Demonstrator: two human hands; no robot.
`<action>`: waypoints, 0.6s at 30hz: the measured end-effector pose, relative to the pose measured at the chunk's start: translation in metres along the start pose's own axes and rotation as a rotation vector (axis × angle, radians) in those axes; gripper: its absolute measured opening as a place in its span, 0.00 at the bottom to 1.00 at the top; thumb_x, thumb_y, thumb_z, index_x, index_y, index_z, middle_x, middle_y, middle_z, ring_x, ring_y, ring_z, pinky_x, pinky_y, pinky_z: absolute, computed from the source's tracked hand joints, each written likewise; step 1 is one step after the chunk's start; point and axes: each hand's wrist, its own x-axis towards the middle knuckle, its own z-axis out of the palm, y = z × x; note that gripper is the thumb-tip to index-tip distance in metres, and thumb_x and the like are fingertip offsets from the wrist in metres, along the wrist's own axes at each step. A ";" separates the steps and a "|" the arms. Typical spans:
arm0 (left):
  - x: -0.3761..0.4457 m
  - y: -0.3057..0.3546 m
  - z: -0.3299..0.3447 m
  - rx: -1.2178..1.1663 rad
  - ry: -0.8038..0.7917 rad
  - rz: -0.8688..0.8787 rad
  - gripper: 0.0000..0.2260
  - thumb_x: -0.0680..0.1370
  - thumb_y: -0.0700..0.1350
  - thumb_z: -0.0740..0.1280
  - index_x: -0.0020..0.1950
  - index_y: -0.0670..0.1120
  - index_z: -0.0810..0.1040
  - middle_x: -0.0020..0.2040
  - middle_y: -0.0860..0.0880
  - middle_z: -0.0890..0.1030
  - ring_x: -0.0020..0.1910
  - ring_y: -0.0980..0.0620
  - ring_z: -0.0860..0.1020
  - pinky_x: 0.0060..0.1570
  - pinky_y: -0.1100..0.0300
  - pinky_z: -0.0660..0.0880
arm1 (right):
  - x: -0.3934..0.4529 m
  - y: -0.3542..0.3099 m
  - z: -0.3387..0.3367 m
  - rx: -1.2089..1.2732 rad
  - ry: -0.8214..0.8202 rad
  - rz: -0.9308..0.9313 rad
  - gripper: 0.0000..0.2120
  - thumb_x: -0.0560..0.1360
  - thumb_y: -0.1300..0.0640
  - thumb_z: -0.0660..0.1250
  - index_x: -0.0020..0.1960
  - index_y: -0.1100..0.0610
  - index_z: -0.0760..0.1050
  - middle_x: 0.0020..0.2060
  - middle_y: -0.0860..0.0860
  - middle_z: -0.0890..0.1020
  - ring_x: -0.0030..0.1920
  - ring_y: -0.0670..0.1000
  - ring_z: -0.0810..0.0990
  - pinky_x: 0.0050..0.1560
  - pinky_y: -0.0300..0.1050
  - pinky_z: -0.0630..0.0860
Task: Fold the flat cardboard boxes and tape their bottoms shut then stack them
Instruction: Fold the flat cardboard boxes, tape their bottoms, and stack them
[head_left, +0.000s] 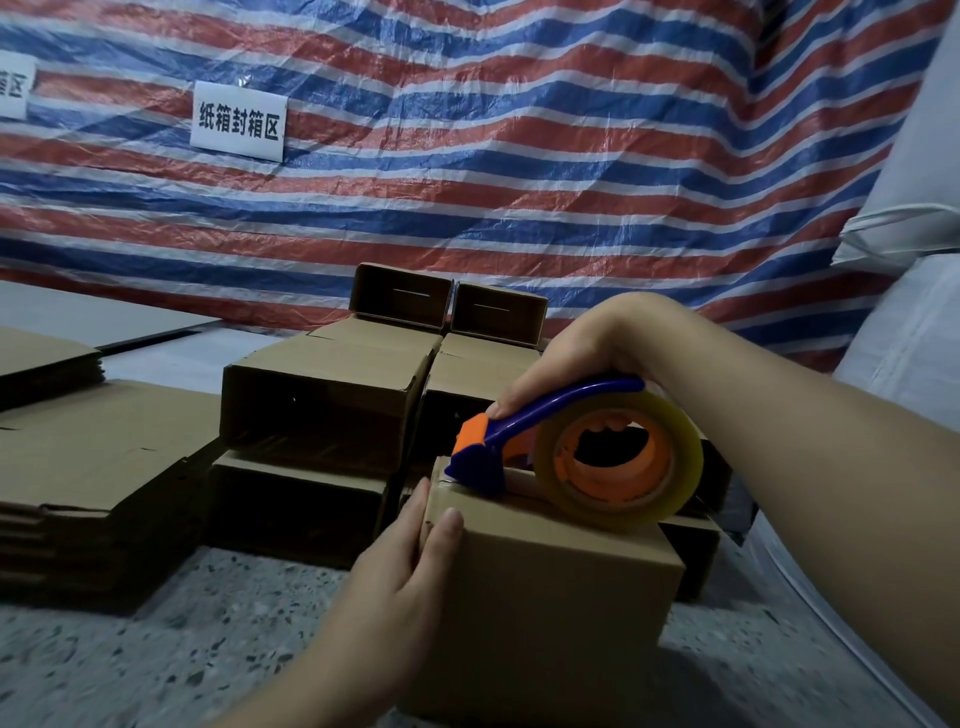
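Observation:
A folded cardboard box (545, 597) stands on the floor in front of me, its closed flaps facing up. My right hand (582, 358) grips a blue and orange tape dispenser (587, 452) with a roll of clear tape. The dispenser's cutter end rests on the box's top left edge, over the flap seam. My left hand (410, 556) presses against the box's left side, fingers straight, thumb on the front face. Behind the box lies a stack of folded boxes (322, 410) on their sides, open ends towards me.
A pile of flat cardboard blanks (93, 493) lies at the left on the speckled floor (182, 665). A striped red, white and blue tarp (519, 156) with a white sign (239, 122) hangs behind. White sacks (904, 312) rise at the right.

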 end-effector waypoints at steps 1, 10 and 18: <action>0.000 0.000 -0.001 0.029 0.017 0.007 0.41 0.66 0.72 0.53 0.78 0.63 0.55 0.76 0.62 0.62 0.73 0.61 0.61 0.74 0.54 0.60 | 0.000 0.000 0.000 0.001 -0.002 0.003 0.25 0.76 0.34 0.66 0.56 0.55 0.78 0.33 0.51 0.85 0.30 0.47 0.83 0.30 0.38 0.78; 0.015 -0.004 -0.010 0.806 0.154 0.399 0.29 0.77 0.68 0.42 0.73 0.60 0.63 0.76 0.60 0.56 0.75 0.63 0.52 0.70 0.62 0.55 | 0.000 0.002 -0.003 0.017 -0.002 0.020 0.26 0.74 0.33 0.67 0.57 0.55 0.78 0.34 0.52 0.85 0.30 0.48 0.84 0.30 0.39 0.79; 0.018 0.003 -0.020 0.964 0.120 0.454 0.36 0.75 0.68 0.40 0.75 0.55 0.68 0.74 0.58 0.67 0.74 0.62 0.58 0.66 0.66 0.58 | -0.006 0.023 -0.014 -0.023 -0.017 0.095 0.39 0.61 0.27 0.71 0.60 0.56 0.77 0.43 0.55 0.88 0.41 0.53 0.88 0.36 0.43 0.82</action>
